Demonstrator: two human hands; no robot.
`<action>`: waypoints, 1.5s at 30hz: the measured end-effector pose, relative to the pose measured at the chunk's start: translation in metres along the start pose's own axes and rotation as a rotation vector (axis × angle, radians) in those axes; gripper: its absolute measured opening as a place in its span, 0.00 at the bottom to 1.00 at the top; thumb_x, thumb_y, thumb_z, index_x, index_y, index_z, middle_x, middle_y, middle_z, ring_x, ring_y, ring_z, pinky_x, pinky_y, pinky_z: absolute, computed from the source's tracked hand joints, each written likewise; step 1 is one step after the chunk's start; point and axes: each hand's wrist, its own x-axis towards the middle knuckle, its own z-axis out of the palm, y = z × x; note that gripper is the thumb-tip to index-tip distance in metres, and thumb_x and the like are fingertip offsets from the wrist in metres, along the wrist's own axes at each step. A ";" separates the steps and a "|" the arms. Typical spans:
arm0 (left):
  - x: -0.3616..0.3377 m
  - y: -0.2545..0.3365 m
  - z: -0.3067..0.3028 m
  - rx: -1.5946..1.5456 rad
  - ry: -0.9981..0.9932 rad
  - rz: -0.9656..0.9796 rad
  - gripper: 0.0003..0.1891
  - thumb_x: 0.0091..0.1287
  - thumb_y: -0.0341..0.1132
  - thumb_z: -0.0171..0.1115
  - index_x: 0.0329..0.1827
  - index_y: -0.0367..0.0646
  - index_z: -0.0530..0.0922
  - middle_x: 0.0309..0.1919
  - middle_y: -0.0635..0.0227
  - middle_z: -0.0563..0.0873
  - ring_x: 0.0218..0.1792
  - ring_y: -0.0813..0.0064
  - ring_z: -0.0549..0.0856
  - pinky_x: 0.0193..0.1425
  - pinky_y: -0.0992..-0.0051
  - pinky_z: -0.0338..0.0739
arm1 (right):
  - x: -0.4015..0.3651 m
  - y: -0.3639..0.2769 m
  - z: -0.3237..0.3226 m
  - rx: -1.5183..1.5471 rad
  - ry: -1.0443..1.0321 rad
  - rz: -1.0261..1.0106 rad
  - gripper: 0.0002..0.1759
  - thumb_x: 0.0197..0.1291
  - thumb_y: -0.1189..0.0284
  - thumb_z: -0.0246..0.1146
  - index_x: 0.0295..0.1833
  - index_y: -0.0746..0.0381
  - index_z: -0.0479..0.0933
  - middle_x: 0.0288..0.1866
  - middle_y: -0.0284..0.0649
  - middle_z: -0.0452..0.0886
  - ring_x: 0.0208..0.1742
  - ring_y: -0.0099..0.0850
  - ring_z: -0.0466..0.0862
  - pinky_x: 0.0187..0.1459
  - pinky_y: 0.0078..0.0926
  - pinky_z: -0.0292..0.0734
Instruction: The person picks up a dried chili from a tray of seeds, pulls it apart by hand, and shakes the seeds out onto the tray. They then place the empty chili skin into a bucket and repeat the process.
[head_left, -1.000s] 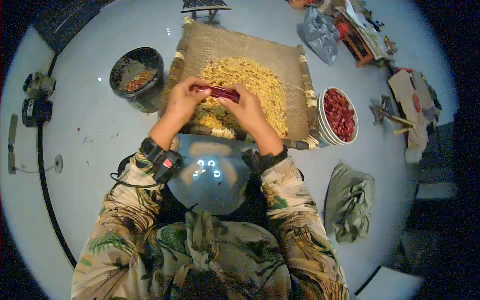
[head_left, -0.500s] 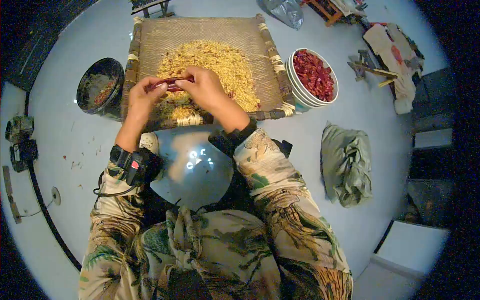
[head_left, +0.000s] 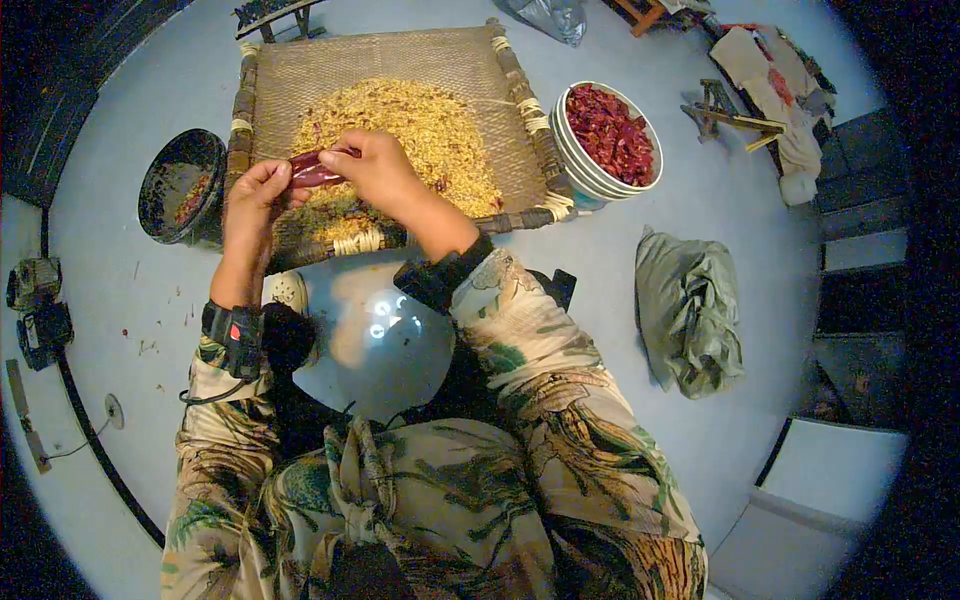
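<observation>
A dark red dried chili pepper (head_left: 314, 170) is stretched between my two hands, above the near left part of a mesh screen. My left hand (head_left: 262, 190) grips its left end with the fingers closed. At the other end, my right hand (head_left: 372, 172) pinches it between thumb and fingers. Below and behind them, a heap of yellow seeds (head_left: 410, 130) with reddish bits lies on the woven mesh screen (head_left: 350, 55), which has a wooden frame bound with pale cord.
A white bucket (head_left: 570, 165) of red chili pieces (head_left: 608, 130) stands right of the screen. On the left is a black bucket (head_left: 150, 215) with some debris inside. A shiny rounded surface (head_left: 380, 350) lies before my lap, and a grey-green sack (head_left: 690, 310) rests on the floor at right.
The view has shifted, so the screen and buckets appear farther left. My hands still hold the chili, which now shows more of its broad side between them.
</observation>
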 end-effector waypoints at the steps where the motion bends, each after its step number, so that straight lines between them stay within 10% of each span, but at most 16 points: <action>1: -0.001 0.001 -0.001 -0.029 -0.008 -0.007 0.09 0.65 0.37 0.59 0.39 0.40 0.76 0.30 0.67 0.84 0.25 0.80 0.82 0.32 0.82 0.75 | 0.001 0.003 0.001 0.070 -0.008 0.002 0.12 0.53 0.64 0.65 0.29 0.63 0.78 0.22 0.39 0.77 0.24 0.31 0.76 0.28 0.31 0.71; 11: -0.006 0.014 0.007 -0.012 0.071 -0.007 0.11 0.66 0.40 0.58 0.43 0.42 0.76 0.32 0.69 0.83 0.29 0.81 0.82 0.32 0.81 0.76 | 0.006 0.005 0.001 0.154 -0.016 0.093 0.11 0.58 0.67 0.63 0.33 0.66 0.78 0.26 0.32 0.78 0.28 0.20 0.74 0.30 0.19 0.69; 45: 0.003 0.002 -0.010 0.180 0.103 0.083 0.11 0.63 0.37 0.62 0.41 0.40 0.75 0.30 0.68 0.82 0.29 0.79 0.83 0.31 0.81 0.77 | 0.009 0.018 0.009 0.256 -0.039 0.071 0.13 0.46 0.70 0.70 0.38 0.63 0.78 0.29 0.37 0.81 0.30 0.26 0.79 0.34 0.25 0.75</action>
